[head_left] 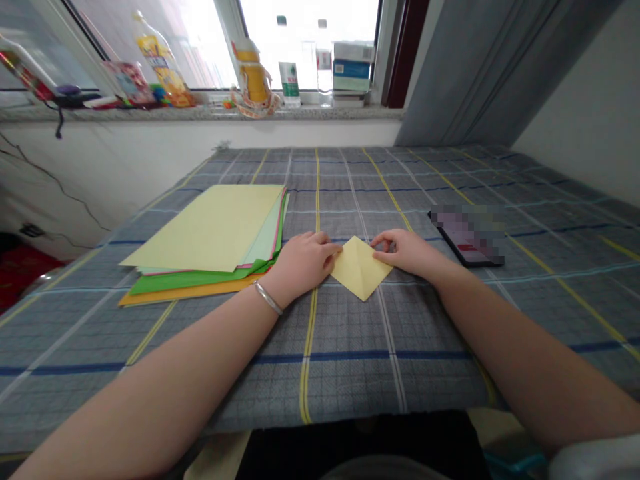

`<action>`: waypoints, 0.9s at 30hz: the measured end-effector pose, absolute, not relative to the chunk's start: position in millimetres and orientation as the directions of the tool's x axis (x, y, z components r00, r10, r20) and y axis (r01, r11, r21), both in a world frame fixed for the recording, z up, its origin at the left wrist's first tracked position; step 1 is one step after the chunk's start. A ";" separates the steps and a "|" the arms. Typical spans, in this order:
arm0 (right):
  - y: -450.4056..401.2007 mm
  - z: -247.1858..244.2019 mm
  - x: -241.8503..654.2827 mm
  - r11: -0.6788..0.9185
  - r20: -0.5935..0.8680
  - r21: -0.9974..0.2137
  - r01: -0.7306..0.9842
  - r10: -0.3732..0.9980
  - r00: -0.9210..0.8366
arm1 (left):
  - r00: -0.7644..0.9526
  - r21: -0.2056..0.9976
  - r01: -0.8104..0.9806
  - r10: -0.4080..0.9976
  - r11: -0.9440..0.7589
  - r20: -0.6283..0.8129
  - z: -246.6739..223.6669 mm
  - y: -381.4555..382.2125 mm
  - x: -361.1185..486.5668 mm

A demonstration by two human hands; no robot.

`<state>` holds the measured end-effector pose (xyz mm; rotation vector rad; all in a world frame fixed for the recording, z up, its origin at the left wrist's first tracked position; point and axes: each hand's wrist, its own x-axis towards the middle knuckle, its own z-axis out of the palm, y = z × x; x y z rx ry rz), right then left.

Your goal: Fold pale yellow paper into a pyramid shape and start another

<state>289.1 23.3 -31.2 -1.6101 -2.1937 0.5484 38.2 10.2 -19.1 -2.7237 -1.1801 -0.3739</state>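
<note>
Grey checked cloth [350, 387] covers the table, crossed by yellow, white and blue lines. Between the two hands lies a small piece of yellow paper [356, 270], flat on the cloth and turned like a diamond. One corner points away from the person and the opposite corner points back; a crease joins them. It looks about as wide as it is long, so no clear long axis shows.

The left hand [306, 260] has its fingertips on the paper's left side, and the right hand [407, 253] has its thumb at the right side with the forefinger bent above. Whether either is pinching or only pressing, I cannot tell. A silver bracelet [269, 297] circles the left wrist.

Just beside the left hand, on its outer side, sits a stack of coloured sheets [210, 227], pale yellow on top, with green and orange edges below. Beyond the right hand, to its right, lies a phone [457, 243].

Well past both hands, the windowsill [200, 115] bears containers: a bottle with a yellow label [163, 63], leftmost of these, a yellow cup [254, 77], a white and green tube [289, 83] and a clear bottle [324, 67]. What they hold is too unclear to tell.
</note>
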 end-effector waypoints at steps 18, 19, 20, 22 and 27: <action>1.3 -17.6 277.0 0.686 0.196 -0.130 0.716 0.725 -0.660 | 0.889 0.041 0.424 0.425 -0.905 0.173 -13.9 14.7 25.3; 0.2 -16.9 275.8 0.688 0.195 -0.125 0.715 0.724 -0.662 | 0.891 0.028 0.419 0.417 -0.907 0.178 -12.9 14.5 25.7; -0.7 -16.2 274.7 0.689 0.193 -0.123 0.715 0.723 -0.663 | 0.896 0.013 0.409 0.405 -0.912 0.182 -11.7 14.3 26.3; -1.7 -14.6 273.1 0.688 0.188 -0.123 0.715 0.724 -0.664 | 0.910 -0.027 0.385 0.375 -0.922 0.179 -8.9 12.8 28.4; -0.2 -10.0 274.0 0.684 0.164 -0.167 0.710 0.729 -0.664 | 0.908 -0.128 0.411 0.392 -0.903 0.146 -2.4 2.9 37.0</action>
